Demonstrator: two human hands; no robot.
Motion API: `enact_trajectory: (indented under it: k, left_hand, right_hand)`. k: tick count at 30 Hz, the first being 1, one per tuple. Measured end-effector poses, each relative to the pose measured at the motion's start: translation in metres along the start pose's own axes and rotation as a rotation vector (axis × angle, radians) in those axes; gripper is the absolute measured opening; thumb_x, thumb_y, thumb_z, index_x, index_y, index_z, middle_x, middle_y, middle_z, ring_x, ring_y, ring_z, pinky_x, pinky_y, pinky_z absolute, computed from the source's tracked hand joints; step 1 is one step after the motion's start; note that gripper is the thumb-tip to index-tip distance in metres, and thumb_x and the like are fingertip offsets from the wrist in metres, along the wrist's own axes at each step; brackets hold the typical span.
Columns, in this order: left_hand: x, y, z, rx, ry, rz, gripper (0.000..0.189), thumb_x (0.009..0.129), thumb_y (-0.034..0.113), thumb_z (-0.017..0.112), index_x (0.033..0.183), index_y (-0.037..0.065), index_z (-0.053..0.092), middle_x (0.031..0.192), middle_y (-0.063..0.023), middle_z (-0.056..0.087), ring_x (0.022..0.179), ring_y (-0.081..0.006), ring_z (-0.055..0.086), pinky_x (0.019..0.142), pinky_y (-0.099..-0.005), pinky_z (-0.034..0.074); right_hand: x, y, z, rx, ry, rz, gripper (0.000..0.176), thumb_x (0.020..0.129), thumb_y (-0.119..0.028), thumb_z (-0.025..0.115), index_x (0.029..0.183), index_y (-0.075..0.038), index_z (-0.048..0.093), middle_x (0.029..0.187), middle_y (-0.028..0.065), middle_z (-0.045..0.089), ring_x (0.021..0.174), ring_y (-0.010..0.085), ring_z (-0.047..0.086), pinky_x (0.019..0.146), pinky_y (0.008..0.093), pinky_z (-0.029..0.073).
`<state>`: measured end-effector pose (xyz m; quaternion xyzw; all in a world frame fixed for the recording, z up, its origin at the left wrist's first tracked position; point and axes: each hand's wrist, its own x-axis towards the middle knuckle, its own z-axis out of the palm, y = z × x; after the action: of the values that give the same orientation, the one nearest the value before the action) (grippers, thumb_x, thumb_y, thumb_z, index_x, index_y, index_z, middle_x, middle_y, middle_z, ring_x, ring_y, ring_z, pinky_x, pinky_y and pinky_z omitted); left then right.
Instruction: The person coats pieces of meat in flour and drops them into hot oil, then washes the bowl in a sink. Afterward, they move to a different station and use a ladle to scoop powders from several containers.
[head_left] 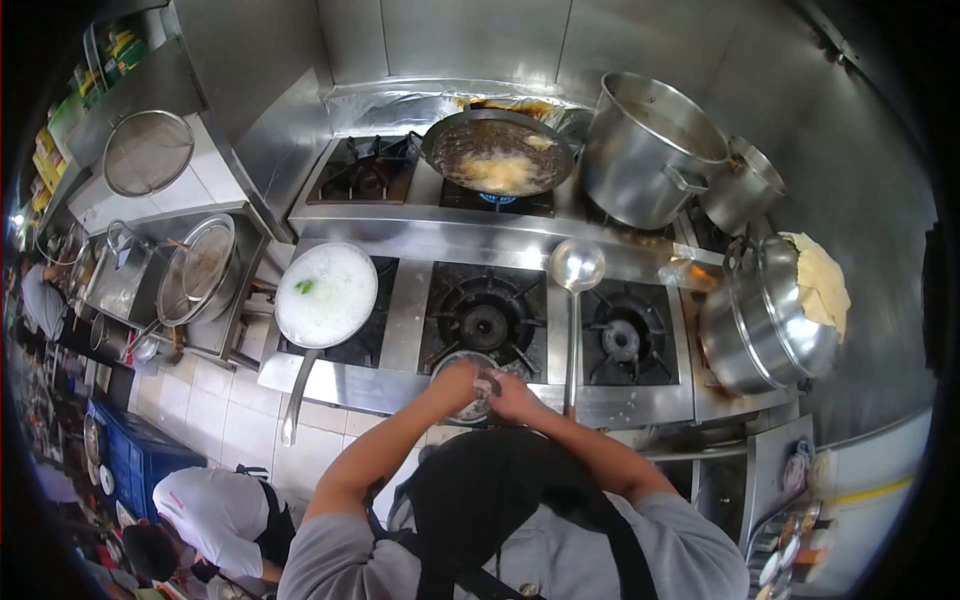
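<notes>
My left hand [457, 385] and my right hand [515, 397] meet over a round metal bowl [470, 412] at the stove's front edge. Both have their fingers closed around a small greyish piece [489, 383] whose kind I cannot make out. Pale, powdery-looking contents show in the bowl, partly hidden by my hands. Just beyond is a gas burner [484, 325] with no pan on it. A long-handled ladle [577, 268] lies across the stove to the right. To the left sits a pan [327, 295] of white foamy contents with a green leaf.
Behind, a wok [455, 125] of bubbling oil and pale frying food stands over a blue flame. A tall stockpot [640, 150], a smaller pot [745, 185] and a cloth-topped steamer pot [755, 320] are at right. Strainers [148, 153] lie left; a person in white [215, 515] bends lower left.
</notes>
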<state>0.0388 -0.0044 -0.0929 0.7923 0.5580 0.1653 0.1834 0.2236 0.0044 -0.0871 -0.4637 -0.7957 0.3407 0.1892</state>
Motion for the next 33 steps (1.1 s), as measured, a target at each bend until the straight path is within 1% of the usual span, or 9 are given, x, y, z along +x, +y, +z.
enact_trajectory:
  k: [5, 8, 12, 15, 23, 24, 28, 30, 33]
  left_hand:
    - [-0.009, 0.022, -0.053, -0.457, -0.117, -0.349, 0.022, 0.08, 0.02, 0.069, 0.095, 0.005, 0.062, 0.084, -0.0161, 0.066, 0.079, -0.0297, 0.065, 0.074, -0.0381, 0.05]
    - [-0.013, 0.012, -0.046, -0.621, 0.078, -0.171, 0.021, 0.085, 0.014, 0.067, 0.103, 0.004, 0.066, 0.082, -0.0091, 0.068, 0.076, -0.0135, 0.064, 0.067, -0.0312, 0.05]
    - [-0.019, 0.01, -0.058, -0.689, 0.019, -0.251, 0.022, 0.088, 0.014, 0.065, 0.106, 0.003, 0.067, 0.074, -0.0085, 0.067, 0.063, -0.0104, 0.061, 0.059, -0.0267, 0.049]
    - [-0.024, 0.001, -0.052, -0.745, -0.103, -0.409, 0.023, 0.087, 0.015, 0.066, 0.106, 0.002, 0.068, 0.075, -0.0089, 0.067, 0.063, -0.0108, 0.061, 0.06, -0.0277, 0.049]
    - [-0.035, 0.004, -0.04, -0.391, -0.049, -0.215, 0.028, 0.083, 0.021, 0.064, 0.102, 0.001, 0.066, 0.096, -0.0228, 0.066, 0.091, -0.0388, 0.064, 0.08, -0.0427, 0.051]
    - [-0.034, 0.011, -0.049, -0.325, -0.151, -0.247, 0.027, 0.085, 0.021, 0.064, 0.106, 0.003, 0.066, 0.102, -0.0216, 0.066, 0.098, -0.0339, 0.065, 0.085, -0.0411, 0.05]
    - [-0.022, 0.018, -0.052, -0.395, -0.072, -0.305, 0.027, 0.093, 0.019, 0.053, 0.111, 0.002, 0.063, 0.106, -0.0185, 0.066, 0.099, -0.0312, 0.065, 0.085, -0.0409, 0.051]
    - [-0.013, 0.025, -0.057, -1.656, -0.027, -0.604, 0.03, 0.1, 0.019, 0.041, 0.115, 0.0, 0.059, 0.106, -0.0136, 0.066, 0.096, -0.0274, 0.065, 0.085, -0.0401, 0.052]
    - [-0.006, 0.036, -0.059, -1.972, -0.168, -0.566, 0.026, 0.1, 0.018, 0.042, 0.115, 0.003, 0.057, 0.106, -0.0085, 0.064, 0.095, -0.0211, 0.064, 0.083, -0.0364, 0.052]
  right_hand:
    - [0.01, -0.003, -0.006, -0.114, -0.14, -0.082, 0.04, 0.077, -0.031, 0.066, 0.104, -0.001, 0.063, 0.099, 0.0235, 0.065, 0.097, 0.0409, 0.062, 0.088, 0.049, 0.048]
    - [0.015, 0.0, -0.004, -0.054, -0.079, -0.077, 0.035, 0.078, -0.032, 0.066, 0.097, -0.002, 0.065, 0.093, 0.0238, 0.066, 0.092, 0.042, 0.063, 0.086, 0.0497, 0.048]
    - [0.014, -0.007, -0.016, 0.121, 0.016, -0.106, 0.031, 0.08, -0.029, 0.066, 0.092, -0.001, 0.067, 0.085, 0.0247, 0.066, 0.084, 0.0439, 0.063, 0.076, 0.05, 0.05]
    - [0.011, -0.029, -0.038, 0.22, 0.032, -0.162, 0.028, 0.083, -0.027, 0.064, 0.091, -0.001, 0.067, 0.08, 0.0236, 0.065, 0.077, 0.0448, 0.063, 0.068, 0.0486, 0.05]
    - [0.012, -0.064, -0.075, 0.073, 0.089, -0.23, 0.02, 0.085, -0.021, 0.06, 0.094, -0.004, 0.066, 0.087, 0.0182, 0.065, 0.082, 0.0399, 0.059, 0.078, 0.0441, 0.045]
    - [0.014, -0.065, -0.078, 0.089, 0.089, -0.277, 0.02, 0.085, -0.02, 0.06, 0.092, -0.003, 0.065, 0.085, 0.018, 0.065, 0.081, 0.0398, 0.06, 0.078, 0.0444, 0.045]
    - [0.018, -0.074, -0.089, 0.087, -0.038, -0.297, 0.018, 0.083, -0.02, 0.059, 0.087, -0.003, 0.064, 0.078, 0.0174, 0.065, 0.076, 0.0388, 0.062, 0.077, 0.0447, 0.046]
    - [0.022, -0.07, -0.084, -0.07, -0.077, -0.325, 0.019, 0.082, -0.02, 0.058, 0.086, -0.003, 0.064, 0.075, 0.0176, 0.065, 0.075, 0.0377, 0.063, 0.077, 0.0455, 0.046]
    - [0.024, -0.065, -0.063, -0.251, -0.155, -0.311, 0.023, 0.079, -0.023, 0.058, 0.087, -0.002, 0.064, 0.075, 0.0188, 0.066, 0.075, 0.0348, 0.065, 0.078, 0.0481, 0.044]
